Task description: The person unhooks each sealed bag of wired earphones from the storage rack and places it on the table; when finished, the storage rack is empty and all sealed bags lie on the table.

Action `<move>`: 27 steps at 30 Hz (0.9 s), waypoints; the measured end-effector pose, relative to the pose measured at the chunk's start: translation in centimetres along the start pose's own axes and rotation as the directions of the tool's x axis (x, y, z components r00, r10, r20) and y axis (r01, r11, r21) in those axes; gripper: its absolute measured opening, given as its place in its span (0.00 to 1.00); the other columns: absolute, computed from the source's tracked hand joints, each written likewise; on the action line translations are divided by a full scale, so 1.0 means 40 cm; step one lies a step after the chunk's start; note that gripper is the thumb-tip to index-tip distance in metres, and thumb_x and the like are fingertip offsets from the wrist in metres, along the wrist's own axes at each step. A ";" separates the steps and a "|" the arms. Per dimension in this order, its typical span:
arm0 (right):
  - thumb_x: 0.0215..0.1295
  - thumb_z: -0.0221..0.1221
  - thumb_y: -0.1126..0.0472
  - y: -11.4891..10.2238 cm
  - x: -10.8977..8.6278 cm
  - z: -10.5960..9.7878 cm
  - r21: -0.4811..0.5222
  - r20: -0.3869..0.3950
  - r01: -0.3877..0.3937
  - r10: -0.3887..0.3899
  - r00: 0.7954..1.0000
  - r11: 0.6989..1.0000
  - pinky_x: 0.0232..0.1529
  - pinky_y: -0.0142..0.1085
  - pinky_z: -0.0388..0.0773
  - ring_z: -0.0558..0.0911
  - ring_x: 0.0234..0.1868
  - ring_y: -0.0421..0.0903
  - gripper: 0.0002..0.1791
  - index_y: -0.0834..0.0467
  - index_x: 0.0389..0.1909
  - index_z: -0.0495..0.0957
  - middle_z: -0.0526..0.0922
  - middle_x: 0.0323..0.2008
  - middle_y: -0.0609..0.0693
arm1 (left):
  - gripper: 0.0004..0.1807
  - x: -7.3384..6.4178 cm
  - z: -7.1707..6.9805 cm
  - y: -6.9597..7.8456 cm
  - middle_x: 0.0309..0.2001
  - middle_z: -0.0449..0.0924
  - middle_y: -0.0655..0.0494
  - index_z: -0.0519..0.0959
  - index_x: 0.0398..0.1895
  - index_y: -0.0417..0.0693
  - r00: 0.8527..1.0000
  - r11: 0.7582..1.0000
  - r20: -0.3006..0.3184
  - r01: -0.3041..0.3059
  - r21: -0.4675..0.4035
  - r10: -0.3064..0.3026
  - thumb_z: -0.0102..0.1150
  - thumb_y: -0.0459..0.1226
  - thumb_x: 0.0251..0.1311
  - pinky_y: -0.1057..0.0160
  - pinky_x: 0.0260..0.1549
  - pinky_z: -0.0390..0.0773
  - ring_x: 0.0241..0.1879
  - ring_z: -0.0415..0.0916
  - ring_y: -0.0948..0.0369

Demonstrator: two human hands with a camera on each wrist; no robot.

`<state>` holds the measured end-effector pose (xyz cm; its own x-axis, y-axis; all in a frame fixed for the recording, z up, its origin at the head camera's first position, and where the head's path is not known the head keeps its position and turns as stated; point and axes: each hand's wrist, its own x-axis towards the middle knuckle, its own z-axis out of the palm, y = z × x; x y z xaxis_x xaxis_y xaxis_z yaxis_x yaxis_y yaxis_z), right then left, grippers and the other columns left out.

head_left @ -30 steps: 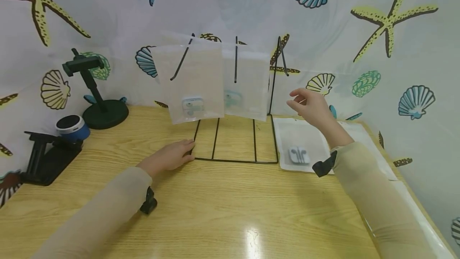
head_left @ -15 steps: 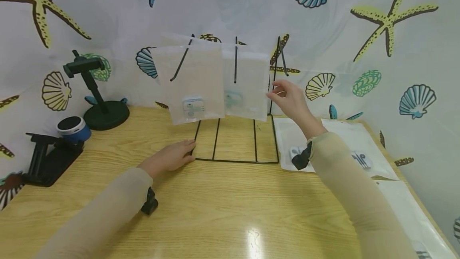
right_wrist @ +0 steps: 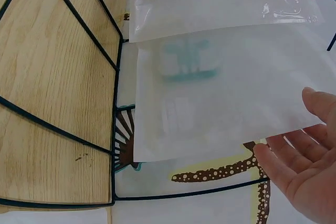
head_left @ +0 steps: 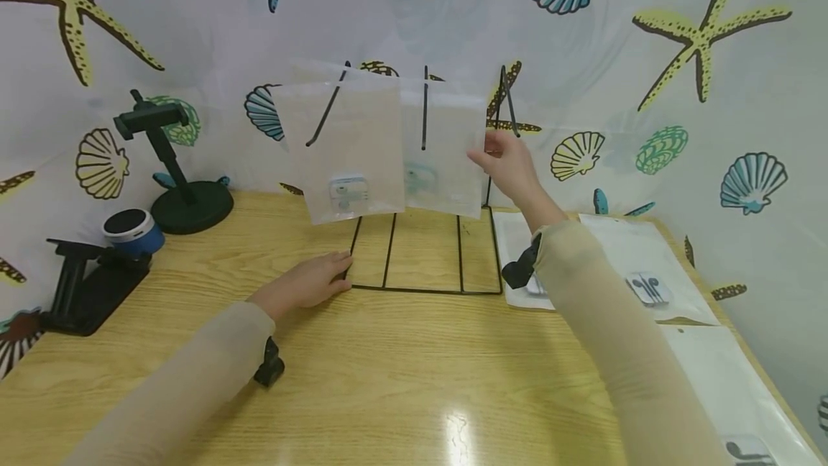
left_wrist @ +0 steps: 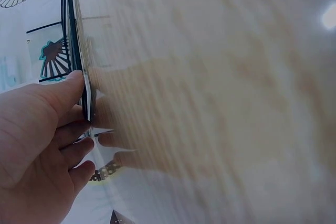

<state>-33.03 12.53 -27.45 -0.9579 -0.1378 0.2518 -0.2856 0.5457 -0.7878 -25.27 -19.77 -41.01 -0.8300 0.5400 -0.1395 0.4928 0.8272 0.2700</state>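
Note:
Two frosted plastic bags hang on a black wire display rack (head_left: 423,290). Through the left bag (head_left: 346,128) I see an earphone case; the right bag (head_left: 446,157) shows a blurred bluish shape. My left hand (head_left: 304,280) rests at the rack base's left front corner, the wire between thumb and fingers in the left wrist view. My right hand (head_left: 511,166) is at the right bag's outer edge, thumb before it and fingers loosely bent beside or behind it. Whether they touch the bag is unclear. The rack's right hook (head_left: 511,110) bears no bag.
More bags with earphone cases lie at the table's right: a partly hidden bag (head_left: 511,236), a bag behind it (head_left: 647,250) and a nearer bag (head_left: 718,372). A black stand (head_left: 190,207), a blue round speaker (head_left: 132,232) and another black holder (head_left: 90,293) stand left.
My right hand has moved left from above the lying bags to the right hanging bag's edge. My left hand and the hanging bags have stayed in place.

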 end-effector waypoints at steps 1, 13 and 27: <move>0.64 0.58 0.57 -0.001 0.002 0.003 0.010 -0.004 -0.001 0.001 1.000 1.000 0.43 0.39 0.75 0.76 0.48 0.49 0.20 0.62 0.55 0.73 0.78 0.48 0.56 | 0.31 0.001 0.001 0.000 0.66 0.53 0.33 0.56 0.67 0.30 1.000 1.000 0.000 0.000 0.000 0.000 0.47 0.41 0.68 0.46 0.61 0.55 0.65 0.51 0.41; 0.67 0.54 0.60 -0.018 0.004 0.022 0.099 -0.030 -0.048 0.051 0.998 0.994 0.37 0.41 0.80 0.81 0.38 0.51 0.12 0.65 0.44 0.77 0.81 0.44 0.58 | 0.31 -0.001 -0.004 0.004 0.66 0.52 0.33 0.55 0.67 0.29 1.000 1.000 0.011 0.011 -0.012 -0.011 0.47 0.41 0.68 0.45 0.61 0.54 0.65 0.50 0.41; 0.67 0.54 0.61 -0.029 -0.021 0.028 0.038 -0.067 0.019 -0.017 0.998 0.999 0.24 0.32 0.79 0.73 0.13 0.42 0.11 0.64 0.28 0.74 0.84 0.33 0.57 | 0.31 0.002 -0.001 0.003 0.67 0.51 0.34 0.54 0.67 0.31 0.999 1.000 0.027 0.030 -0.003 -0.030 0.46 0.42 0.69 0.45 0.61 0.54 0.65 0.49 0.41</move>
<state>-31.94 11.07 -27.36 -0.9490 -0.0915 0.3016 -0.3047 0.5111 -0.8037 -25.28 -19.65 -40.95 -0.8372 0.5188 -0.1730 0.4667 0.8426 0.2686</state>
